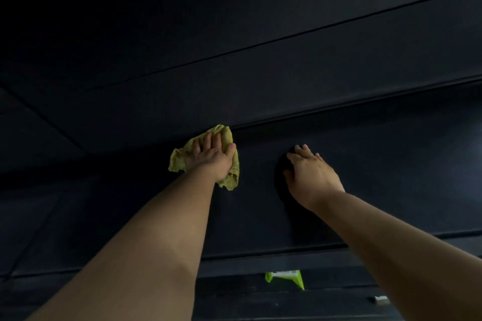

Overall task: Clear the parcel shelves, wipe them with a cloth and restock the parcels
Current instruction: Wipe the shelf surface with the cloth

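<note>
On the dark shelf surface, the left hand (212, 157) lies palm down with its fingers spread over a crumpled yellow-green cloth (227, 138), pressing it against the shelf (391, 164) close to the seam where that surface meets the dark panel beyond it. Folds of the cloth stick out to the left of the hand and below the wrist. Just to the right, apart from the cloth, the right hand (311, 172) rests flat on the same shelf with fingers slightly splayed, grasping nothing. Both bare forearms reach up from the bottom corners of the view. Below the shelf's front edge, between the arms, a small bright green and white object (287, 277) shows, too small to identify.
</note>
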